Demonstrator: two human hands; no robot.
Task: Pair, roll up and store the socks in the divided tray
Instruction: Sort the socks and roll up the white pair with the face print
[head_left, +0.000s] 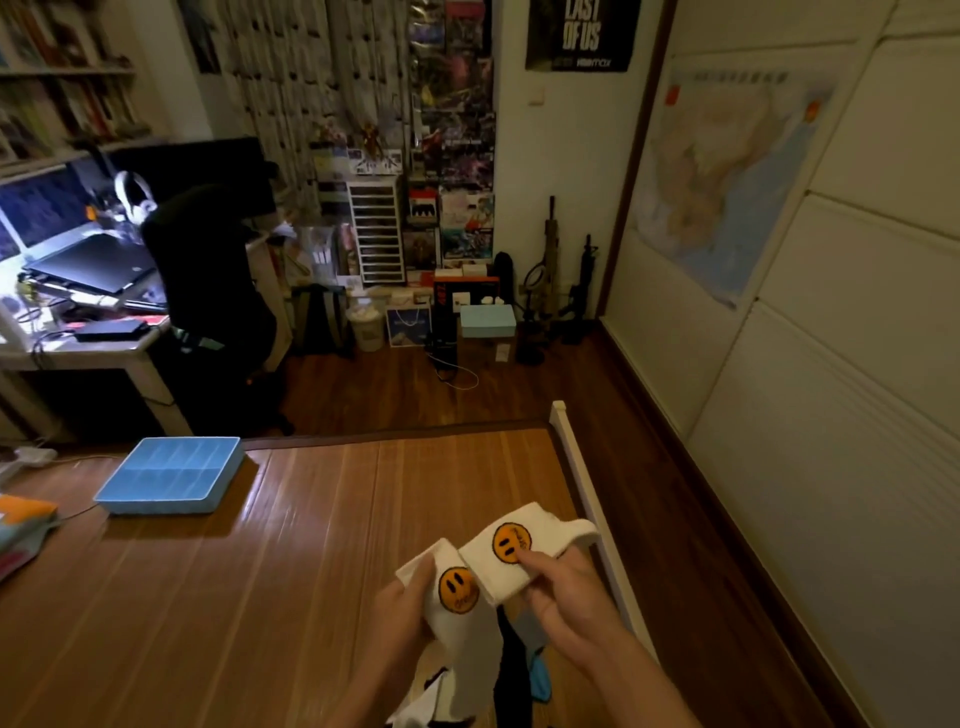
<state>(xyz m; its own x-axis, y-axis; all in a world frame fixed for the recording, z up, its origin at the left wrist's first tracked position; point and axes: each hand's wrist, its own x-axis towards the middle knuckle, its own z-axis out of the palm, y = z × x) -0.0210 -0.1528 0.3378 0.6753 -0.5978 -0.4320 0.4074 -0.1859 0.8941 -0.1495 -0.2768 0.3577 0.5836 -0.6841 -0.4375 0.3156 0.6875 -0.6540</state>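
Two white socks with orange smiley faces are held up side by side over the wooden surface. My left hand (400, 610) grips the left white sock (457, 618), which hangs down. My right hand (561, 592) pinches the right white sock (524, 545) with the thumb just under its smiley. Below them lies a pile of other socks (519, 680), black, grey and blue, partly hidden by my arms. The blue divided tray (171, 475) sits far to the left near the surface's far edge, with nothing visible in its compartments.
The wooden slatted surface (291, 571) ends at a white rail (587, 483) on the right. Folded colourful fabric (21, 530) lies at the left edge. A desk with laptops, a black chair and floor clutter stand beyond.
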